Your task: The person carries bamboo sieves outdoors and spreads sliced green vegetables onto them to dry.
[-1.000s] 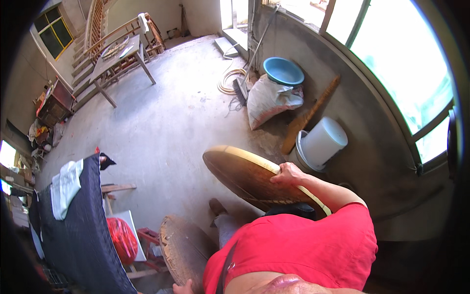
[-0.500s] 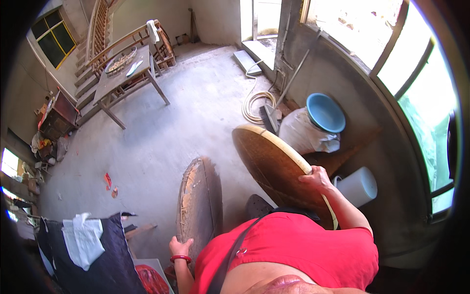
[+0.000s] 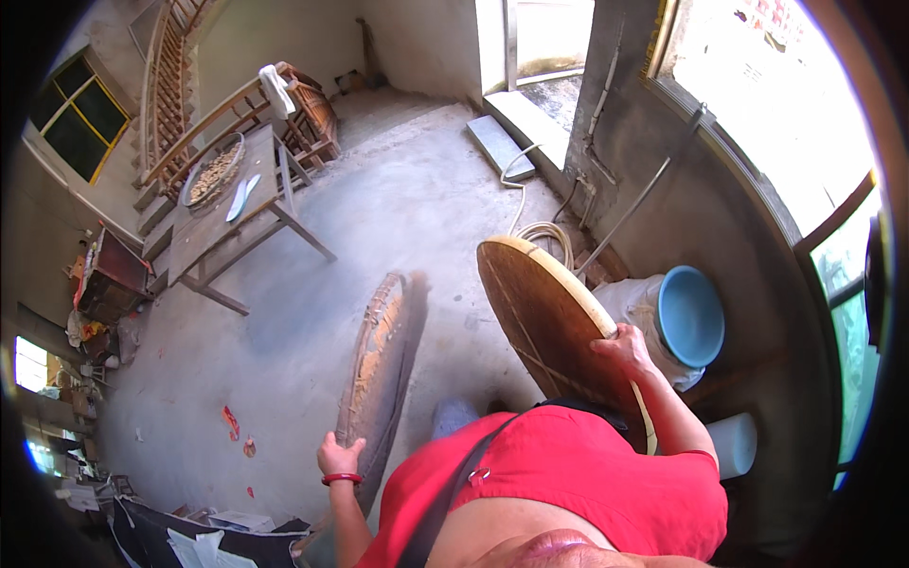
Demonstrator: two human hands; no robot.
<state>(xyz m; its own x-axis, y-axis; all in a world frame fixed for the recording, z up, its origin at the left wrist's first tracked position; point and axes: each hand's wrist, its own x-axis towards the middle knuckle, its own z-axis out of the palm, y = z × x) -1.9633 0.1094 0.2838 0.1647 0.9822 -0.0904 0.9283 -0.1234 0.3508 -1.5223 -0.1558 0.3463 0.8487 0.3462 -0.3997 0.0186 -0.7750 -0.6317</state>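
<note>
My left hand (image 3: pixel 339 456), with a red band at the wrist, grips the near rim of a round woven tray (image 3: pixel 379 364) held on edge at my left side, its dusty face turned inward. My right hand (image 3: pixel 625 348) grips the rim of a second round woven tray (image 3: pixel 540 317), larger and smoother, tilted up on my right. Both trays hang over the concrete floor (image 3: pixel 312 284) in front of my red shirt.
A wooden table (image 3: pixel 222 222) with a flat basket of pale bits (image 3: pixel 213 170) stands far left. A blue basin (image 3: pixel 689 314) rests on a white sack at right, next to a white bucket (image 3: pixel 734 443). A coiled hose (image 3: pixel 544 232) lies by the wall.
My view has swung left and forward across the floor. Both trays stay gripped; the left tray has risen more upright, and the table is nearer the centre.
</note>
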